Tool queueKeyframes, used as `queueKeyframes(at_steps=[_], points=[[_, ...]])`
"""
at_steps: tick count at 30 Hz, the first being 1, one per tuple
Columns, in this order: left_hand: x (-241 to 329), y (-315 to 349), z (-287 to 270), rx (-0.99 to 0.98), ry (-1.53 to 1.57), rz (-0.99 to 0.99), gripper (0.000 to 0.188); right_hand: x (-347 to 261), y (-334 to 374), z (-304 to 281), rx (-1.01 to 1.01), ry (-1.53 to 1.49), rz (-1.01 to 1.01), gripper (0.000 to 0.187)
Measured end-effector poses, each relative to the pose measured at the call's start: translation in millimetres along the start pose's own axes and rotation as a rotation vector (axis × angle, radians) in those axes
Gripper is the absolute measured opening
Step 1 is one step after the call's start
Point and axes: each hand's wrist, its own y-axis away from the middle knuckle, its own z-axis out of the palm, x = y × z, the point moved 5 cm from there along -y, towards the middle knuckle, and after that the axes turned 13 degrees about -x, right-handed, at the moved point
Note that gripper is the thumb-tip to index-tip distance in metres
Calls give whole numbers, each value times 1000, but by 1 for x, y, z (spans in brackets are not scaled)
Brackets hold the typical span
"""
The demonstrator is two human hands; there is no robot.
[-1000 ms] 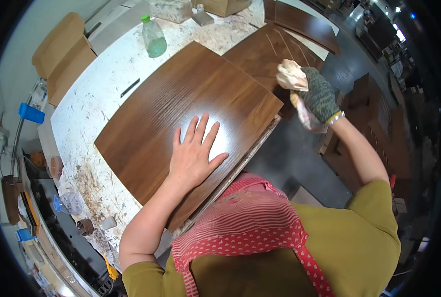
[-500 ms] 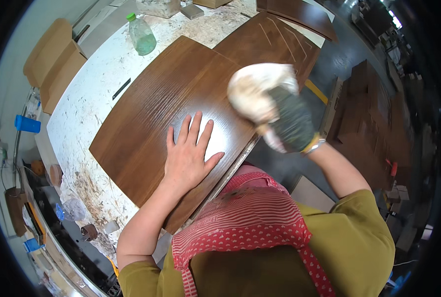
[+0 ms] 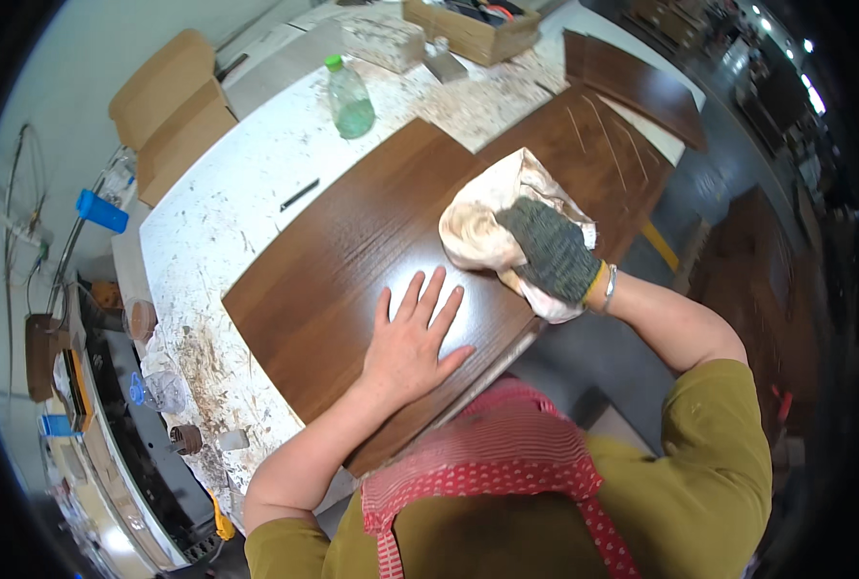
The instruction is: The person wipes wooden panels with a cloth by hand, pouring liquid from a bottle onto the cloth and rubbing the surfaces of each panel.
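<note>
A dark brown wood-grain panel [image 3: 318, 309] lies on the white, stained table, with its near edge along my apron. My bare left hand [image 3: 412, 343] rests flat on the panel, fingers spread. My right hand [image 3: 553, 253], in a dark grey knitted glove with a yellow cuff, is closed on a bunched white cloth [image 3: 482, 227]. The cloth lies on the right part of the panel, and its loose end hangs past the near edge. Under the glove the fingertips are hidden. Beyond the cloth lies a second brown panel [image 3: 598, 145] with thin pale lines on it.
On the table [image 3: 198, 232] stand a green-capped bottle [image 3: 352, 104] with green liquid, a whitish block [image 3: 383, 43] and a cardboard box [image 3: 477, 31] of items. A black strip [image 3: 300, 195] lies left of the panel. Another brown panel [image 3: 632, 82] is at the far right.
My gloved hand has moved slightly left and down with the cloth, which now spreads wider on the panel. My left hand stays flat on it. The whole view has shifted.
</note>
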Motion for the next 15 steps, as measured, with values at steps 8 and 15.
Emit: queueKeyframes(at_steps=[8, 15], points=[[-3, 0, -4, -4, 9, -57, 68, 62, -151, -8, 199, -314, -8, 38], [-8, -7, -9, -62, 61, -97, 71, 30, -189, 37, -40, -593, -291, 33]])
